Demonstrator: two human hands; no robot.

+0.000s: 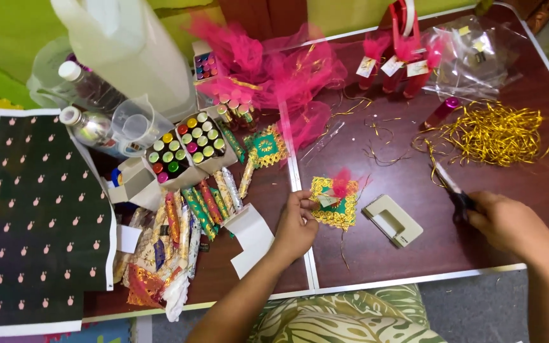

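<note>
The left hand (pixel 297 223) pinches the small green-and-gold pouch (pixel 333 203) on the brown table (pixel 497 203) beside the white hole punch (pixel 392 220), while the right hand (pixel 509 222) is closed around scissors (pixel 454 187), so I think the pouch should be held steady and flat before any cut near the gold ribbon (pixel 494 132).

Two hands: left hand (pixel 297 225), right hand (pixel 506 222). Two boxes (pixel 185 152) of little bottles. One hole punch (pixel 392 220). One pair of scissors (pixel 455 190).
</note>
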